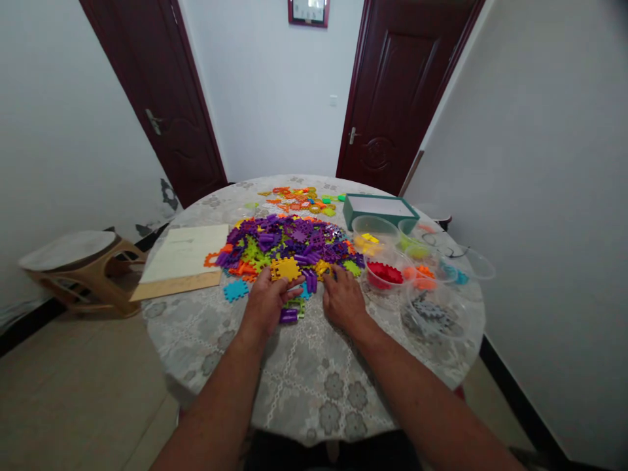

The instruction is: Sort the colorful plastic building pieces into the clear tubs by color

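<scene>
My left hand (pixel 267 301) grips a yellow toy gear (pixel 285 269) at the near edge of a heap of plastic gear pieces (pixel 299 239), mostly purple with some green and orange. My right hand (pixel 343 294) has its fingers closed on a smaller yellow piece (pixel 322 268) at the same edge; its fingertips are partly hidden. Between the hands lie purple connector pieces (pixel 310 280). Nearer to me are a green piece (pixel 296 305) and a purple one (pixel 289 316). A blue square gear (pixel 236 290) lies left of my left hand.
Clear tubs to the right hold sorted pieces: yellow (pixel 369 243), red (pixel 385 275), orange (pixel 422 278) and grey (pixel 434 313). Behind them stands a green-sided box (pixel 381 210). Flat orange pieces (pixel 294 198) lie at the back. A paper sheet (pixel 184 254) lies left, and a stool (pixel 83 268) stands beyond.
</scene>
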A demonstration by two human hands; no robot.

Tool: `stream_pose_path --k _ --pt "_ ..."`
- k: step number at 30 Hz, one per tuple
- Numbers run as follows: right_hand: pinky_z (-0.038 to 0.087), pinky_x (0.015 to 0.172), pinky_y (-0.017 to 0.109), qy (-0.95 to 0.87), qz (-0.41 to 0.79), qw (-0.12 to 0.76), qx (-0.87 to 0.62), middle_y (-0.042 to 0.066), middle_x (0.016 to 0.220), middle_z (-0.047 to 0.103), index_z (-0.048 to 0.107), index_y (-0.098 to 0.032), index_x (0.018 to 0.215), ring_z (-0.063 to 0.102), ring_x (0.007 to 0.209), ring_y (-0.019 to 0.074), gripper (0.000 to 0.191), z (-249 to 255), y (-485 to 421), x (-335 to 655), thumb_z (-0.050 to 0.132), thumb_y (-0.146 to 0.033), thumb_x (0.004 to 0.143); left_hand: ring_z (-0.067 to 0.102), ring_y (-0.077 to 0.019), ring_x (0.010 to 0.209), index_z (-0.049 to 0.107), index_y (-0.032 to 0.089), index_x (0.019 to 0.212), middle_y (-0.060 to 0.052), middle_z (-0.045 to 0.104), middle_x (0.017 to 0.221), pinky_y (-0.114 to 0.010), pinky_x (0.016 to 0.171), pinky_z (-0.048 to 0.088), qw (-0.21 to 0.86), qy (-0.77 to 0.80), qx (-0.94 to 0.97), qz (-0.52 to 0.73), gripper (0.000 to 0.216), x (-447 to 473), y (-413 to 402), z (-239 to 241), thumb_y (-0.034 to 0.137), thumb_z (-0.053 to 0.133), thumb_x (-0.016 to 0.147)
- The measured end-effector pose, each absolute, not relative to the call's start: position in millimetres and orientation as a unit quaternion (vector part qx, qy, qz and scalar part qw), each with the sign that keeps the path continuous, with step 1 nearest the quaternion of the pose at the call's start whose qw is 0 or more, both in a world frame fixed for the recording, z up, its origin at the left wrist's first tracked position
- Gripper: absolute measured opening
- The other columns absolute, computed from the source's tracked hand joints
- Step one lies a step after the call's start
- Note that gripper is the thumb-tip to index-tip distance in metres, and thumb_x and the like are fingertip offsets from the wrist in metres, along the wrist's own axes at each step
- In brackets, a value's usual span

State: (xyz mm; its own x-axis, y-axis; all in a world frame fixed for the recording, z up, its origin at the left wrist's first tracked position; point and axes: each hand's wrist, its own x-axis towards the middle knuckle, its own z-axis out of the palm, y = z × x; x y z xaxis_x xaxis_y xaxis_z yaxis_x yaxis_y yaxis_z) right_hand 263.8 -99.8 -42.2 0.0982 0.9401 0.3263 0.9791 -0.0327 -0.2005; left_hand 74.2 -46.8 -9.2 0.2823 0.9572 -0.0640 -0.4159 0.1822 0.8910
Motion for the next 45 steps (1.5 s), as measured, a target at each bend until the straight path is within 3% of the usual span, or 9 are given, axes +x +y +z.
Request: stream_pose_path --k 9,16,19,25,30,33,35,39,45 --pt "0.043 0.11 0.048 -0.662 -0.059 0.201 -0.72 0.019 0.139 0.059 0.067 -0.017 0.118 0.051 0.126 0.0334 0.021 -51.3 -100.1 269.1 0.054 -0.024 0.103 0.079 -0.0226 0.103 0.054 0.023 0.102 -0.006 0.075 0.117 -0.035 0.083 0.064 0.736 0.297 0.389 0.468 0.032 71.8 -51.9 -9.1 0.024 0.077 0.08" --pt "0.042 0.117 0.053 -0.632 -0.084 0.443 -0.631 0.019 0.138 0.057 0.06 -0.02 0.11 0.05 0.138 0.0304 0.011 -48.2 -102.9 276.0 0.051 -0.024 0.105 0.078 -0.024 0.107 0.059 0.023 0.112 -0.008 0.074 0.123 -0.036 0.083 0.065 0.737 0.304 0.411 0.443 0.037 72.4 -53.3 -10.3 0.031 0.08 0.082" --pt "0.044 0.117 0.052 -0.639 -0.073 0.493 -0.586 0.017 0.141 0.056 0.059 -0.022 0.112 0.052 0.14 0.0286 0.009 -38.9 -110.8 272.5 0.054 -0.026 0.106 0.076 -0.0245 0.111 0.061 0.024 0.119 -0.01 0.073 0.127 -0.035 0.084 0.065 0.738 0.309 0.427 0.42 0.042 73.7 -55.4 -10.4 0.032 0.08 0.082" --pt "0.049 0.116 0.053 -0.705 -0.034 0.49 -0.511 0.016 0.145 0.06 0.058 -0.024 0.126 0.056 0.14 0.0286 0.022 -36.7 -117.8 260.9 0.059 -0.025 0.104 0.073 -0.0241 0.116 0.061 0.026 0.128 -0.01 0.07 0.134 -0.035 0.09 0.063 0.741 0.277 0.481 0.378 0.048 77.1 -64.5 -7.7 0.034 0.081 0.085" --pt "0.05 0.118 0.052 -0.738 -0.029 0.461 -0.492 0.017 0.15 0.06 0.042 -0.024 0.158 0.056 0.143 0.0291 0.056 -44.5 -115.1 261.0 0.06 -0.025 0.105 0.072 -0.0229 0.111 0.061 0.023 0.125 -0.009 0.072 0.123 -0.035 0.092 0.063 0.704 0.277 0.535 0.376 0.043 78.7 -63.9 -10.7 0.033 0.078 0.086" --pt "0.051 0.118 0.052 -0.741 -0.007 0.461 -0.489 0.016 0.153 0.059 0.039 -0.027 0.162 0.055 0.144 0.0292 0.062 -44.0 -116.7 260.9 0.061 -0.025 0.104 0.07 -0.0209 0.103 0.063 0.022 0.118 -0.006 0.072 0.112 -0.032 0.085 0.062 0.621 0.322 0.605 0.38 0.034 78.1 -59.9 -14.2 0.033 0.074 0.088" --pt "0.053 0.114 0.051 -0.737 0.018 0.467 -0.488 0.015 0.152 0.06 0.044 -0.027 0.16 0.056 0.143 0.0295 0.061 -41.6 -118.7 259.9 0.062 -0.024 0.102 0.069 -0.019 0.096 0.063 0.023 0.117 -0.004 0.072 0.107 -0.03 0.082 0.061 0.56 0.353 0.646 0.381 0.029 77.8 -58.5 -15.8 0.03 0.07 0.09" --pt "0.061 0.091 0.04 -0.683 0.112 0.485 -0.535 0.014 0.143 0.066 0.054 -0.025 0.152 0.068 0.122 0.0266 0.053 -32.7 -120.7 259.7 0.063 -0.026 0.1 0.071 -0.0188 0.095 0.059 0.025 0.125 -0.004 0.072 0.112 -0.031 0.079 0.063 0.53 0.345 0.671 0.387 0.032 78.6 -59.7 -19.9 0.031 0.064 0.093" --pt "0.053 0.093 0.036 -0.681 0.179 0.457 -0.544 0.006 0.113 0.073 0.072 -0.023 0.115 0.068 0.104 0.022 0.02 -11.4 -121.9 266.6 0.071 -0.027 0.095 0.076 -0.0227 0.098 0.058 0.027 0.144 -0.009 0.072 0.128 -0.038 0.086 0.065 0.477 0.306 0.732 0.378 0.053 76.1 -60.9 -27.0 0.031 0.067 0.092"
